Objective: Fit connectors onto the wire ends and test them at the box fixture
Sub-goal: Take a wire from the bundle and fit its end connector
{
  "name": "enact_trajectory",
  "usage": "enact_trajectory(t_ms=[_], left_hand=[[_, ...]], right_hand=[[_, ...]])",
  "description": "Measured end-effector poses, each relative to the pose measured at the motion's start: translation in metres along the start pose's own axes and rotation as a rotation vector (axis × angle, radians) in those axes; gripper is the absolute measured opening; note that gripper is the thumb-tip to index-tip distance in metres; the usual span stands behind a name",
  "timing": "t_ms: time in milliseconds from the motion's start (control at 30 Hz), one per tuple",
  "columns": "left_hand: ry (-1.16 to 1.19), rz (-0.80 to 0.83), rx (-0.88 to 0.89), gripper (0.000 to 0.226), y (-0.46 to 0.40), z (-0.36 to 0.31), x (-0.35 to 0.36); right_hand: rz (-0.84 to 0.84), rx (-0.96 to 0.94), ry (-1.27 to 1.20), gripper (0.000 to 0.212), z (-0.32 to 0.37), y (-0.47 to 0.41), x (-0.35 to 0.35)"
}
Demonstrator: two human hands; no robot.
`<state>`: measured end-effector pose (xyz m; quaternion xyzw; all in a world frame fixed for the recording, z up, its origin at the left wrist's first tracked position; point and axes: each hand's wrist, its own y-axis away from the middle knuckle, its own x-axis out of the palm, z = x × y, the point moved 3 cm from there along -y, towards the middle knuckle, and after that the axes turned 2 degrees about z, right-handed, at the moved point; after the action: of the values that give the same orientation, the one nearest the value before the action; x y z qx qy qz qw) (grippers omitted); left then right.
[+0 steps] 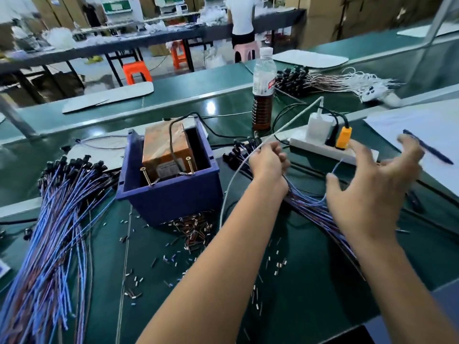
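green counter (310, 281) | blue box (171, 194) centre | wire bundles (57, 219) left, right | loose connectors (193, 232) scattered | power strip (320, 145), bottle (263, 93), paper (422, 130) behind

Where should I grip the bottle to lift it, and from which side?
Grip the bottle at its clear middle, above the dark liquid, coming from the left. It stands upright; the right side is crowded by the wire bundle, and cables cross near its base.

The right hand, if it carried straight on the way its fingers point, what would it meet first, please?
Probably the blue pen on the white sheet; the right hand reaches open towards it, though depth is unclear.
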<state>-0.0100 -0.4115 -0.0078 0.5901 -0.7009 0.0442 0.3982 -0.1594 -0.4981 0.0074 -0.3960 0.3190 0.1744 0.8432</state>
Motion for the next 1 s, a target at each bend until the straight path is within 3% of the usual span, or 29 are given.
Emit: enact_trajectory(t_ms=[67, 133, 233, 333, 533, 733, 900, 1000], left_hand=[[0.089, -0.030, 0.036, 0.031, -0.006, -0.009, -0.008], [0.174, -0.046, 0.065, 0.031, -0.011, -0.017, -0.014], [0.229, -0.079, 0.106, 0.033, -0.016, -0.026, -0.019], [0.209, -0.105, 0.136, 0.035, -0.020, -0.035, -0.021], [-0.249, -0.174, 0.287, 0.028, -0.021, -0.044, -0.016], [-0.480, -0.271, 0.282, 0.032, -0.033, -0.046, -0.036], [-0.676, -0.365, 0.302, 0.022, -0.039, -0.036, -0.048], [-0.734, -0.345, 0.294, 0.030, -0.037, -0.031, -0.046]], right_hand=[[0.096, -0.119, 0.053, 0.057, 0.022, -0.004, 0.010], [0.314, -0.216, 0.052, 0.056, 0.045, -0.002, 0.029], [0.532, -0.232, -0.170, 0.045, 0.061, 0.003, 0.043], [0.502, -0.170, -0.320, 0.021, 0.055, -0.001, 0.034], [0.512, -0.160, -0.072, 0.033, 0.037, -0.016, 0.000], [0.760, -0.169, 0.188, 0.028, 0.028, -0.007, 0.004], [0.559, -0.169, 0.167, 0.021, 0.018, 0.003, 0.021], [0.471, -0.159, 0.081, 0.019, 0.017, 0.005, 0.022]])
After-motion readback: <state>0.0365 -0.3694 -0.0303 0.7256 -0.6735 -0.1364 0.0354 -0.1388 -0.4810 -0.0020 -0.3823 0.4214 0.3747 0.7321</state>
